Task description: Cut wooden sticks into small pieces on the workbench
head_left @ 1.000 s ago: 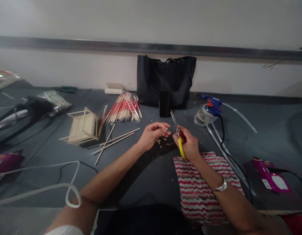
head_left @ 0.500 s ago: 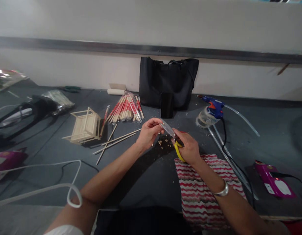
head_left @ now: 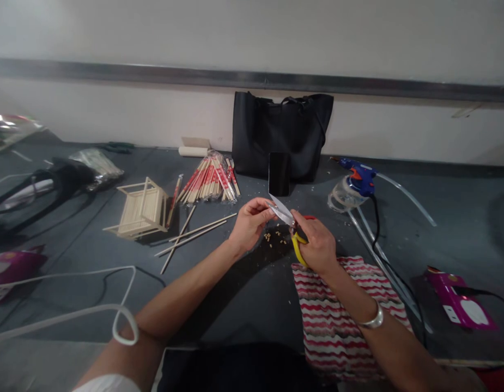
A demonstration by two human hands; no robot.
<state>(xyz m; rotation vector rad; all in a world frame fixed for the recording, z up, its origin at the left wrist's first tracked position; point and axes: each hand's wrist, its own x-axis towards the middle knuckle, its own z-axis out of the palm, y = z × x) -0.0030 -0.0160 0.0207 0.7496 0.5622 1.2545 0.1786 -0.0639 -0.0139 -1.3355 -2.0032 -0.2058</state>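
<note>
My right hand (head_left: 317, 242) is closed round the red and yellow handles of a pair of scissors (head_left: 282, 210), whose blades stand slightly apart and point up and left. My left hand (head_left: 252, 223) is pinched close by the blade tips; whatever its fingers hold is too small to make out. Below the blades, several short cut stick pieces (head_left: 268, 237) lie scattered on the dark table (head_left: 252, 305). Left of my left hand are a few long thin wooden sticks (head_left: 194, 237). A small model chair-like frame of sticks (head_left: 143, 211) stands farther left.
Wrapped chopsticks (head_left: 208, 177) lie behind my left hand. A phone (head_left: 279, 174) leans on a black bag (head_left: 280, 133). To the right are a blue glue gun (head_left: 356, 177) on a jar, glue sticks, a striped cloth (head_left: 337, 326) and a purple power strip (head_left: 460, 302). A white cable (head_left: 127, 305) loops at left.
The scissors' blades have opened from closed together to apart. My right hand has shifted slightly right and its fingers have spread with the handles; my left hand stays nearly in place.
</note>
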